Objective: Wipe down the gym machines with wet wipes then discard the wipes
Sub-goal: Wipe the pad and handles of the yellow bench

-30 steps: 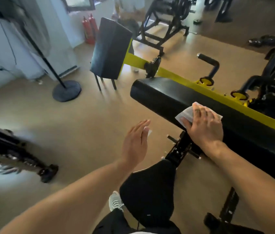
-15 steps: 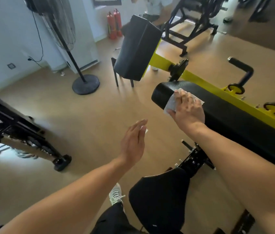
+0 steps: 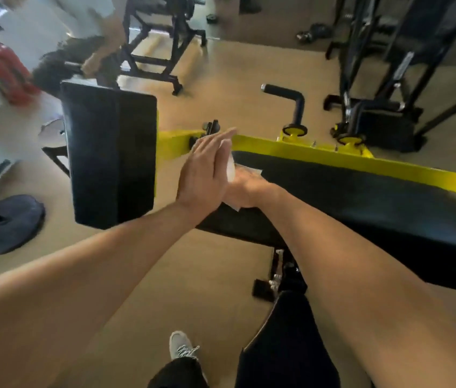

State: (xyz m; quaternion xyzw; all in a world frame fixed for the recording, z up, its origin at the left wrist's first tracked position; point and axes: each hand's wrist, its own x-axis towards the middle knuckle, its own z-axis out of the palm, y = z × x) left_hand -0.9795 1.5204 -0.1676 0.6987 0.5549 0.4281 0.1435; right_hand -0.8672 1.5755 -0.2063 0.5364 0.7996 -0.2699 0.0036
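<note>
Head view, left hand [image 3: 204, 169] flat, right hand [image 3: 245, 191] half hidden, pressing white wipe [image 3: 231, 168] onto padded bench [image 3: 347, 197].

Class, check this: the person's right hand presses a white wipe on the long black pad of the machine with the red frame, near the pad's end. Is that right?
Not quite. The head view shows the frame is yellow, not red. The rest holds: the right hand presses the white wipe on the long black pad, near its end.

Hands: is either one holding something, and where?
The right hand presses a white wipe on the black pad; its grip is hidden. The left hand is flat, holding nothing visible.
</note>
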